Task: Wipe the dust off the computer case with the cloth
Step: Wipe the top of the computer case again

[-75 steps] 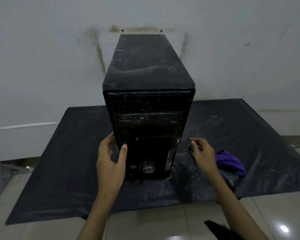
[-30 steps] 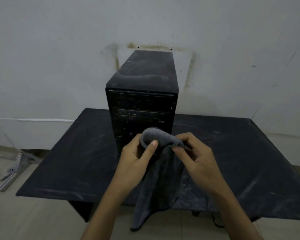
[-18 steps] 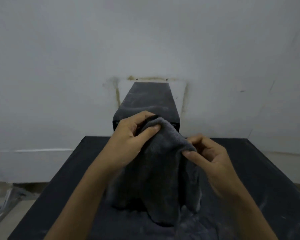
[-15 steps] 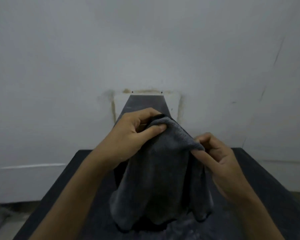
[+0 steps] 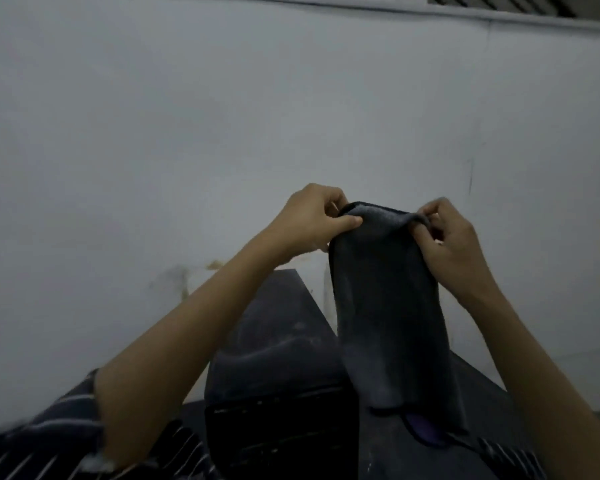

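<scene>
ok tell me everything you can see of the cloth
The cloth is dark grey and looks soft and fleecy, with a darker stitched hem. It hangs lengthwise in the air, above and in front of the dusty computer case, its lower edge free. The left hand and right hand each pinch a top corner, and the top edge sags slightly between them.

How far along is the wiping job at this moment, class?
Done: the grey cloth is picked up. In hand: left hand and right hand pinch its top edge, holding it hanging above the computer case. Left: all the wiping; dust streaks still show on the case top, and the cloth is not touching it.
</scene>
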